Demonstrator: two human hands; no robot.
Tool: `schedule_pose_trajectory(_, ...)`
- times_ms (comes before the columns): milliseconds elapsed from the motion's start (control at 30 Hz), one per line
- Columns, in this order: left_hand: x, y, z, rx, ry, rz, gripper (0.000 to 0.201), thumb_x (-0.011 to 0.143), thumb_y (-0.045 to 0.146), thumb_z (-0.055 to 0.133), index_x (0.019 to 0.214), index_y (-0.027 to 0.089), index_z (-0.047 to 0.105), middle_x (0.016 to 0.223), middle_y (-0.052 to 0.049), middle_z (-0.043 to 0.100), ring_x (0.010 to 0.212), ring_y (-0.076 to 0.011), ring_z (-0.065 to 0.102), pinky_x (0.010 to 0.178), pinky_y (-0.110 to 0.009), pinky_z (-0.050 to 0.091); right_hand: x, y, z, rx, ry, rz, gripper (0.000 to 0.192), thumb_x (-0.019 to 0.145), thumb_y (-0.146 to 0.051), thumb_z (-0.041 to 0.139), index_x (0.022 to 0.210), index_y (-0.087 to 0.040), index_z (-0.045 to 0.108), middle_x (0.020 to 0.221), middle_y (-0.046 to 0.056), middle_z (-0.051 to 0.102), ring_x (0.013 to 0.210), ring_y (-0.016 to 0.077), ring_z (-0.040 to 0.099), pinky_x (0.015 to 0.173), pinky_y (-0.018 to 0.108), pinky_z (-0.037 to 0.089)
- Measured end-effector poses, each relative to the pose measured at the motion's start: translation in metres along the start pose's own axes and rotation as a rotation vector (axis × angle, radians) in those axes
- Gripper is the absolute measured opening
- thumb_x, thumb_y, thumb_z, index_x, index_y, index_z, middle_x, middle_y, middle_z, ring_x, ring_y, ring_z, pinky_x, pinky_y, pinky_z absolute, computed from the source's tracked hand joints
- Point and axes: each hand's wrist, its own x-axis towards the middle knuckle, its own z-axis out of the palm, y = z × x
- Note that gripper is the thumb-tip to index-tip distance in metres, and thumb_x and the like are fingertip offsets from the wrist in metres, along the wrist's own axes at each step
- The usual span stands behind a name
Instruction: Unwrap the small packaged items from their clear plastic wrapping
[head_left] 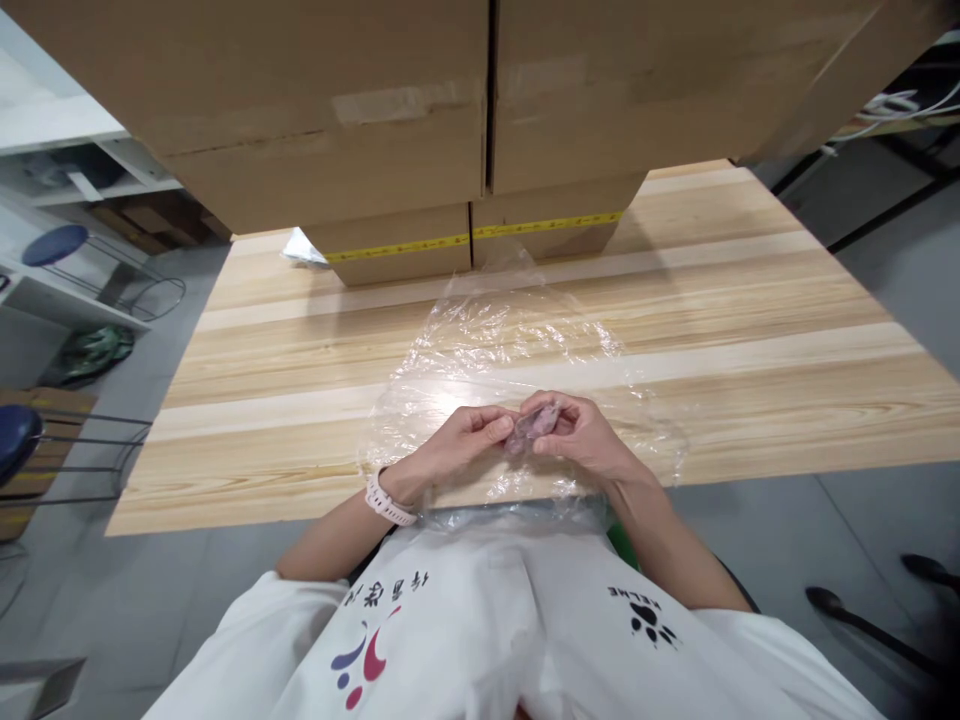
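Note:
My left hand (480, 432) and my right hand (574, 432) meet over the near edge of the table. Between them is a small bunched wad of clear, pinkish plastic film (531, 428); whether anything is wrapped inside it I cannot tell. Fingers and thumb of each hand pinch it from either side. Under and around both hands spreads a large, crumpled sheet of clear plastic film (510, 335), which reaches back towards the boxes and hangs over the front edge near my shirt.
Large cardboard boxes (300, 110) stand stacked at the back of the wooden table (780, 350). A yellow measuring tape (547, 225) runs across the lower boxes. A silvery scrap (301, 246) lies at back left. Blue stools (56, 245) stand on the floor to the left.

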Motion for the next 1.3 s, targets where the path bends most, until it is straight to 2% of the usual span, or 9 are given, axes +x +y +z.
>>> schedule_pose_trajectory(133, 0.002, 0.01, 0.0, 0.21, -0.015, 0.062, 0.044, 0.102, 0.055, 0.053, 0.097, 0.014, 0.071, 0.094, -0.009, 0.069, 0.084, -0.0187, 0.063, 0.082, -0.035, 0.052, -0.009, -0.002, -0.01, -0.023, 0.053, -0.051, 0.048, 0.057, -0.045, 0.099, 0.092, -0.022, 0.075, 0.082, 0.002, 0.07, 0.071, 0.0173, 0.067, 0.063, 0.03, 0.057)
schedule_pose_trajectory(267, 0.017, 0.02, -0.011, 0.926, 0.237, 0.262, 0.027, 0.103, 0.034, 0.055, 0.123, 0.018, 0.066, 0.128, -0.015, 0.068, 0.116, -0.0279, 0.062, 0.098, -0.047, 0.051, -0.02, -0.006, -0.026, 0.016, 0.122, -0.175, 0.04, 0.061, -0.047, 0.097, 0.085, -0.025, 0.074, 0.094, 0.003, 0.071, 0.074, 0.0196, 0.071, 0.065, 0.035, 0.062)
schedule_pose_trajectory(400, 0.043, 0.028, -0.028, 1.465, 0.264, 0.287, 0.008, 0.096, 0.016, 0.058, 0.097, 0.016, 0.066, 0.131, -0.016, 0.066, 0.128, -0.0347, 0.054, 0.106, -0.056, 0.044, -0.033, -0.015, -0.036, -0.024, 0.147, -0.265, 0.039, 0.065, -0.052, 0.095, 0.09, -0.028, 0.076, 0.092, 0.003, 0.069, 0.075, 0.0208, 0.071, 0.066, 0.037, 0.062)
schedule_pose_trajectory(567, 0.056, 0.079, -0.022, 1.06, 0.118, 0.329, 0.009, 0.1, 0.018, 0.055, 0.091, 0.018, 0.056, 0.085, -0.005, 0.069, 0.084, -0.0211, 0.069, 0.082, -0.041, 0.056, -0.054, -0.044, -0.027, -0.174, 0.061, -0.362, 0.038, 0.068, -0.053, 0.093, 0.091, -0.027, 0.078, 0.088, 0.006, 0.069, 0.079, 0.0225, 0.07, 0.064, 0.035, 0.06)
schedule_pose_trajectory(667, 0.047, 0.129, 0.011, 0.54, -0.082, 0.343, 0.016, 0.105, 0.032, 0.054, 0.096, 0.019, 0.053, 0.08, 0.001, 0.067, 0.08, -0.0168, 0.075, 0.068, -0.027, 0.058, -0.074, -0.066, -0.011, -0.204, -0.1, -0.49, 0.025, 0.081, -0.044, 0.086, 0.093, -0.024, 0.08, 0.084, 0.006, 0.07, 0.072, 0.0185, 0.069, 0.06, 0.029, 0.058)
schedule_pose_trajectory(833, 0.04, 0.184, 0.068, 0.279, -0.122, 0.231, 0.025, 0.105, 0.034, 0.051, 0.094, 0.015, 0.062, 0.074, 0.006, 0.064, 0.078, -0.0152, 0.076, 0.061, -0.019, 0.054, -0.102, -0.096, 0.002, -0.185, -0.346, -0.633, 0.024, 0.101, -0.042, 0.063, 0.105, -0.025, 0.08, 0.088, 0.005, 0.072, 0.07, 0.014, 0.07, 0.065, 0.022, 0.057)
schedule_pose_trajectory(933, 0.065, 0.171, 0.069, 0.246, -0.079, 0.235, 0.025, 0.107, 0.029, 0.048, 0.095, 0.013, 0.061, 0.076, 0.002, 0.066, 0.073, -0.0137, 0.073, 0.058, -0.019, 0.049, -0.104, -0.104, -0.005, -0.289, -0.335, -0.642, 0.022, 0.098, -0.041, 0.067, 0.11, -0.027, 0.079, 0.091, 0.005, 0.073, 0.072, 0.0155, 0.07, 0.065, 0.024, 0.058)
schedule_pose_trajectory(1133, 0.135, 0.079, 0.014, 0.46, 0.379, 0.193, 0.017, 0.094, 0.007, 0.062, 0.083, 0.017, 0.053, 0.069, 0.003, 0.056, 0.059, -0.0079, 0.051, 0.057, -0.02, 0.037, -0.059, -0.077, -0.02, -0.651, 0.245, -0.402, 0.032, 0.081, -0.032, 0.084, 0.111, -0.026, 0.076, 0.092, 0.004, 0.074, 0.078, 0.0197, 0.068, 0.064, 0.03, 0.054)
schedule_pose_trajectory(1300, 0.142, 0.041, -0.018, 0.445, 0.383, 0.043, 0.032, 0.089, 0.008, 0.065, 0.119, 0.018, 0.058, 0.1, -0.005, 0.065, 0.075, -0.0138, 0.06, 0.067, -0.026, 0.046, -0.002, -0.029, -0.03, -1.063, 0.421, -0.19, 0.067, 0.087, -0.044, 0.073, 0.147, -0.02, 0.057, 0.091, 0.006, 0.072, 0.079, 0.0256, 0.064, 0.078, 0.042, 0.052)
